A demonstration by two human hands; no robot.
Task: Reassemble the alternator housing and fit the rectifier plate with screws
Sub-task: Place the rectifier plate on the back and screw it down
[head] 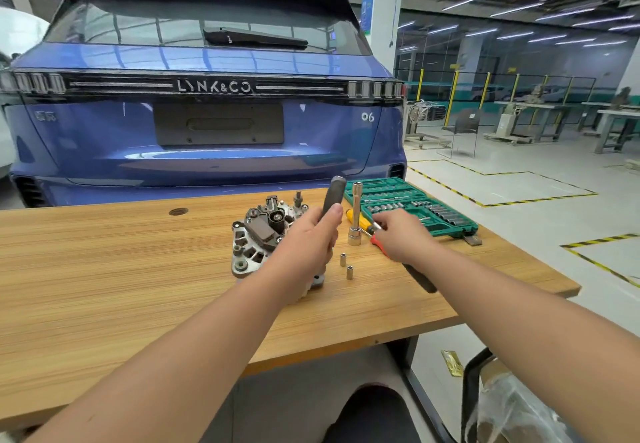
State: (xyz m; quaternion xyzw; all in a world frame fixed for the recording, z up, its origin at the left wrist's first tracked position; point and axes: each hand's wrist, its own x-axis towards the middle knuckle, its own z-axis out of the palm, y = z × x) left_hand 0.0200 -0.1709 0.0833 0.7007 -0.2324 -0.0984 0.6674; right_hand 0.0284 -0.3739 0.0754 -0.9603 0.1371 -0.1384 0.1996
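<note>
The alternator (258, 240) lies on the wooden table (104, 262), its dark rectifier plate facing up. My left hand (304, 245) is over its right side and grips a grey tool handle (334, 195) that points up. My right hand (403, 234) reaches to the right of it and pinches the metal shaft of a yellow-handled screwdriver (360, 220) lying on the table. A tall socket extension (355, 214) stands upright between my hands. Two small sockets (346, 266) stand in front of it.
An open green socket set case (408, 205) sits at the table's far right. A red-and-black handled tool (420, 278) lies under my right wrist. A blue car (207, 96) is parked right behind the table. The table's right edge is close to my right forearm.
</note>
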